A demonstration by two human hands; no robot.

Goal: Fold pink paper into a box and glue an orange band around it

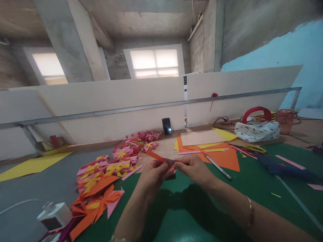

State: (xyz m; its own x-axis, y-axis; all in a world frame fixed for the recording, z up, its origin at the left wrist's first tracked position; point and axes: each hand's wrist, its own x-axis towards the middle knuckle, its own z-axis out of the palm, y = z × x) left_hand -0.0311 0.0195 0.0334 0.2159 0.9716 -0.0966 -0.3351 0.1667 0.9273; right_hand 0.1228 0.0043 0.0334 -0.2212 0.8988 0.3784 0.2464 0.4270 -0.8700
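My left hand (156,171) is closed on a folded orange paper strip (154,156), which sticks out up and to the left. My right hand (193,167) meets it from the right, thumb and fingers pinched on a narrow grey piece (168,160) lying along the strip; its kind is hard to make out. A small dark edge shows under my left fingers. Both hands are above the green mat (186,215). Left of them lie pink folded paper pieces with yellow bows (118,167) and orange paper flowers (101,201).
Orange paper sheets (227,160), a slim silver tool (218,167) and yellow-handled scissors (254,149) lie to the right. A phone (167,126) leans against the white board. Farther right are a blue object (287,172) and a patterned bag (257,131). A white charger (55,216) sits front left.
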